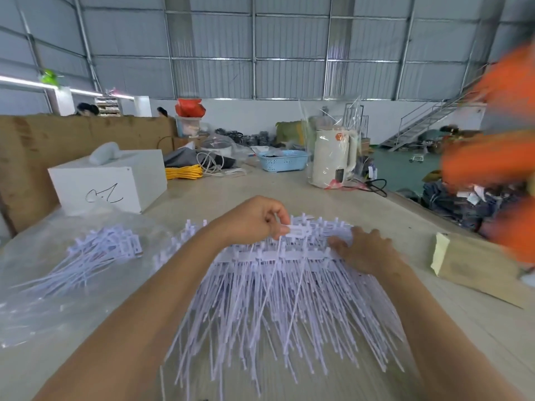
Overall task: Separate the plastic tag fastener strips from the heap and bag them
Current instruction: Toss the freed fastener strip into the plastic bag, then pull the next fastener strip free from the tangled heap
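A big heap of white plastic tag fastener strips [278, 302] fans out toward me on the table, heads at the far side, thin tails near me. My left hand [254, 219] pinches the head of one strip [298, 230] at the heap's far edge, lifted slightly above the others. My right hand [366, 250] presses on the heap's right end, fingers curled over the strip heads. A smaller bundle of separated strips [95, 256] lies to the left on a clear plastic bag [37, 290].
A white box [110, 183] stands at the back left, with a cardboard wall [34, 151] behind it. A taped cardboard box [474, 267] lies at the right. A white kettle in plastic wrap [333, 157], a blue basket [283, 160] and yellow cable [183, 172] stand farther back. A blurred orange-clad person [498, 157] is at the right edge.
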Tool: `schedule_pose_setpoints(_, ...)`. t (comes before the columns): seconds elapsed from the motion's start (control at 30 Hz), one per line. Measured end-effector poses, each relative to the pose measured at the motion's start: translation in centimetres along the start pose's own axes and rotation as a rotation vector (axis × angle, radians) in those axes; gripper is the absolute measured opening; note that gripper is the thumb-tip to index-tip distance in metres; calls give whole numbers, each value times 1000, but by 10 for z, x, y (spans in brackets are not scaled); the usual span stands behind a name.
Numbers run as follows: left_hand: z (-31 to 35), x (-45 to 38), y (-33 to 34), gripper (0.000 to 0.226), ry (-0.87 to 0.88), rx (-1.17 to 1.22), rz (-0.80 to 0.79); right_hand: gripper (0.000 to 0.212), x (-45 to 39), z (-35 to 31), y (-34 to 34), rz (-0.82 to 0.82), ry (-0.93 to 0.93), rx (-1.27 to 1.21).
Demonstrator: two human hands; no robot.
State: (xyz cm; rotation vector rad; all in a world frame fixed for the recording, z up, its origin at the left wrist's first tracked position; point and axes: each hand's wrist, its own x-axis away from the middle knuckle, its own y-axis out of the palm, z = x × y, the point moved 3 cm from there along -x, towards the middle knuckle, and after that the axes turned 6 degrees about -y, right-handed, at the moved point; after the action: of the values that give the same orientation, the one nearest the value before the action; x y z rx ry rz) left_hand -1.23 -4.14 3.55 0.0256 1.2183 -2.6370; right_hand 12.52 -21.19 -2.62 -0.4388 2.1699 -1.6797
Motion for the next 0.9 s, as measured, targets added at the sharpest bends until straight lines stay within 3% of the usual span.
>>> schedule_pose_setpoints(0.07, -8, -7, 8, 4, -48, -7, 31, 65, 8, -14, -18, 187, -94, -38)
schedule_pose_setpoints(0.13, -16, -12, 13, 2, -86, 6, 72, 49, 15, -36, -32, 289, -299, -305)
schedule_pose_setpoints(0.2, -21, -14, 16, 4, -93, 28, 112, 35, 21, -59, -34, 179, -408, -660)
schedule_pose_setpoints(0.27, -23, -15, 18, 12, -83, 49, 152, 31, 21, -74, -29, 33, -444, -835)
schedule_pose_setpoints(0.37, -25, -15, 17, 22, -51, 43, 239, 25, 19, -80, -17, -69, -508, -900)
schedule_pose_setpoints(0.47, -32, -16, 16, 13, -58, 17, 272, 8, 17, -79, -8, -128, -579, -832)
schedule_pose_setpoints(0.57, -41, -16, 15, 3, -71, -28, 239, 8, 11, -78, -1, -68, -586, -782)
schedule_pose_setpoints(0.9, -41, -19, 18, 30, -131, -153, 95, 13, 1, -70, 3, -93, -642, -810)
